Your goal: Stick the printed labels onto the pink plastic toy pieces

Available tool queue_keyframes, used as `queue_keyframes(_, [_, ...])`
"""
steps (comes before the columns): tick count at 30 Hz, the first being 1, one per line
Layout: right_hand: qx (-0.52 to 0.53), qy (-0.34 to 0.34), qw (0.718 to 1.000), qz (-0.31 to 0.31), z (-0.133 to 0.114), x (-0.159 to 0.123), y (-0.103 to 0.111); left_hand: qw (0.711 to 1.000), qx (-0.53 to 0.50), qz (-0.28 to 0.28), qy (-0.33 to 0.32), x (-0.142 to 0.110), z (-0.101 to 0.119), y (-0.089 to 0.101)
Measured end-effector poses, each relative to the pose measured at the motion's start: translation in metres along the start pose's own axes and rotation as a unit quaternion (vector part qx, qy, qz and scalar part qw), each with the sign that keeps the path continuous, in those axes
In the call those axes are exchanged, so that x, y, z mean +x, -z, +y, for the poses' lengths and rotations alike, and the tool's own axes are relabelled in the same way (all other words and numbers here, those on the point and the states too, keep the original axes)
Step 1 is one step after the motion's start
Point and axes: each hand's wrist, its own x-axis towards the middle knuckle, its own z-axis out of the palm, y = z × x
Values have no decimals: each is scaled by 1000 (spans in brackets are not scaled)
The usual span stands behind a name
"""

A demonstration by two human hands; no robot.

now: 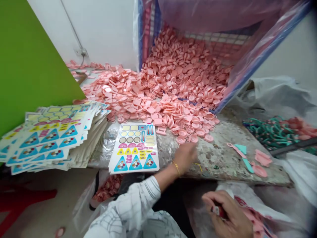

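Observation:
My left hand (185, 156), with a yellow band at the wrist, reaches over the front of the table beside the loose pink round plastic pieces (182, 133). Its fingers are blurred and turned away, so their grip is hidden. Lower right, my right hand (229, 215) is curled closed around a small red and dark piece (218, 212), whose kind I cannot make out. Left of my left hand lies a sheet of stickers (135, 148) with blue triangles, yellow signs and pink shapes.
A pink heap (183, 66) spills from a blue-framed crate (244, 74). A sticker-sheet stack (56, 135) stands left by a green panel (27, 49). Pink and teal pieces (244, 157) lie right on the worn table (213, 165). Bags (279, 89) and green parts (264, 132) sit farther right.

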Motion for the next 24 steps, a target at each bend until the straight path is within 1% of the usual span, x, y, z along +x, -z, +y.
queue_keyframes(1, [18,-19,1000,-6,4,-3,-6,996,80,-12,47,20,-17,21])
queue_keyframes(3, [48,-49,997,-17,9,-7,-22,971,220,-4,90,57,-50,65])
queue_keyframes(4, [59,-56,996,-26,11,-7,-31,962,253,-5,98,71,-64,83])
queue_keyframes(5, [67,-56,995,-37,11,-7,-40,954,282,-11,105,82,-76,97])
queue_keyframes(6, [71,-48,995,-52,12,-8,-47,947,302,-19,111,90,-86,107])
queue_keyframes(7, [72,-38,995,-65,13,-8,-54,942,315,-28,114,95,-95,113])
queue_keyframes(9, [65,-23,995,-78,16,-11,-63,935,330,-42,120,98,-108,115])
queue_keyframes(11, [57,-26,995,-75,21,-16,-68,934,333,-47,119,100,-114,113])
queue_keyframes(13, [54,-43,995,-70,26,-22,-71,937,328,-44,112,102,-115,114])
queue_keyframes(16, [59,-69,993,-77,30,-25,-76,946,307,-35,103,106,-109,123])
queue_keyframes(19, [71,-76,990,-95,32,-19,-82,957,270,-15,105,105,-99,137])
queue_keyframes(22, [79,-66,988,-113,33,-3,-85,970,213,13,113,93,-89,148])
queue_keyframes(24, [76,-53,990,-103,33,13,-84,979,165,33,117,80,-82,152])
